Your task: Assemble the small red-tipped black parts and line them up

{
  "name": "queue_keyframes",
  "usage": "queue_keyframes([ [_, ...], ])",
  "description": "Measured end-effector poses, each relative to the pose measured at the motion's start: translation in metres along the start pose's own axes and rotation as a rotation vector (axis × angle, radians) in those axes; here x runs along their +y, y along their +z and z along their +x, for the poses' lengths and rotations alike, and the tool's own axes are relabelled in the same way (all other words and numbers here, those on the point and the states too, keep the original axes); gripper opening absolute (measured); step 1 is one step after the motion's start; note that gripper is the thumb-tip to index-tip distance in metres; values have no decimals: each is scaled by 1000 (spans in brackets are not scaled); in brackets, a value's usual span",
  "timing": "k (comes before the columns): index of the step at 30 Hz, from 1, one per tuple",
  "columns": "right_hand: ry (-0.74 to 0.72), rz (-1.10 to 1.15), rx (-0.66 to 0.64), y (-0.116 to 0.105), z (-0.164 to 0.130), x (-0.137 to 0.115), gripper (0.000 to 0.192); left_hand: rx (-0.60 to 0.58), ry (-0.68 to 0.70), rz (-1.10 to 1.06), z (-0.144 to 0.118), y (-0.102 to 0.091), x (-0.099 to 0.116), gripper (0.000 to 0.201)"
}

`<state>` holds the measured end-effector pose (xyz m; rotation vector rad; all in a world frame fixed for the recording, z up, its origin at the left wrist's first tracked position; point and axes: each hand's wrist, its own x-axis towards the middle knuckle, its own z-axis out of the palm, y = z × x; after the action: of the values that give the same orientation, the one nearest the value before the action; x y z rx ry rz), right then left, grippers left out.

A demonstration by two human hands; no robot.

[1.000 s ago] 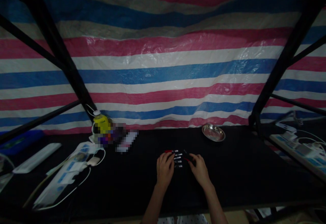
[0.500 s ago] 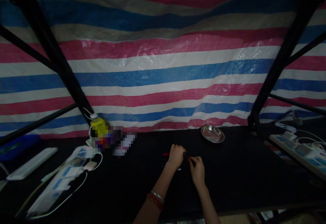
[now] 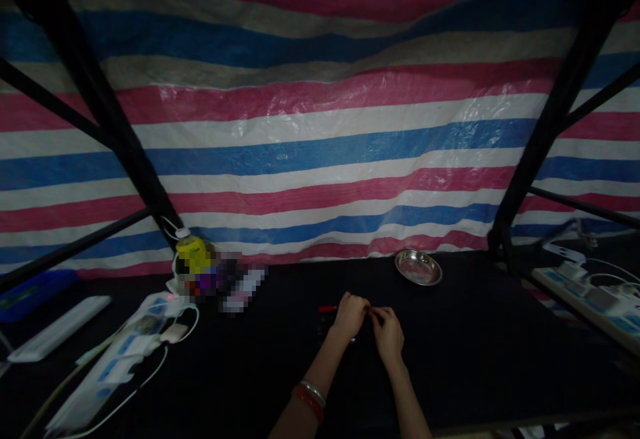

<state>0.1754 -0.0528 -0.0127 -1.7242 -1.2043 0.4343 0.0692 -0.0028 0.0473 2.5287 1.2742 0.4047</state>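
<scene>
Over the black table my left hand (image 3: 351,314) is closed, fingers curled round something small and dark that its own fingers mostly hide. My right hand (image 3: 389,334) is beside it, thumb and fingertips pinched together and meeting the left fingertips. Whatever lies in that pinch is too small and dim to name. A short red piece (image 3: 328,308) shows just left of my left hand; I cannot tell whether the hand touches it. Some small dark items under the left wrist are partly hidden by it.
A round metal dish (image 3: 419,267) lies at the back right. To the left are a power strip (image 3: 123,359) with plugs and loose cables, a yellow bottle (image 3: 194,252) and a long white object (image 3: 63,328). Another power strip (image 3: 595,299) is at far right. Striped sheeting (image 3: 325,152) hangs behind.
My hands have drawn closer, the fingertips now meeting. The small red bit seen between them before is mostly hidden. The view has shifted slightly.
</scene>
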Motion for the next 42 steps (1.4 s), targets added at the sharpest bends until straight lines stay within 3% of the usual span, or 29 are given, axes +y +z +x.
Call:
queue_keyframes([
  [5,75,429,-12,-6,7,0,24,105,-49,-227,-4,2,1,33],
  [9,298,785,-37,-6,5,-12,35,303,-4,-491,-13,2,5,36],
  [13,535,1129,-150,0,-2,-23,40,436,11,-569,-30,-8,11,40],
  [16,615,1266,-213,5,-7,-28,39,562,-24,-537,-45,-15,0,34],
  [19,642,1317,-255,7,-8,-29,35,665,-208,-438,-60,-14,-28,24],
  [22,649,1331,-343,7,-7,-29,33,598,-408,-341,-70,-5,-62,19],
  [28,675,1385,-408,3,-4,-27,34,403,-466,-242,-70,5,-97,20],
  [32,694,1418,-375,4,-4,-24,27,410,-411,-273,-64,1,-102,16],
  [35,693,1398,-317,4,-4,-25,28,468,-307,-435,-68,-2,-99,19],
  [37,689,1354,-284,2,-4,-28,31,526,-251,-562,-75,-6,-93,26],
  [42,616,1228,-277,-10,-2,-51,37,683,-259,-696,-96,-22,-64,35],
])
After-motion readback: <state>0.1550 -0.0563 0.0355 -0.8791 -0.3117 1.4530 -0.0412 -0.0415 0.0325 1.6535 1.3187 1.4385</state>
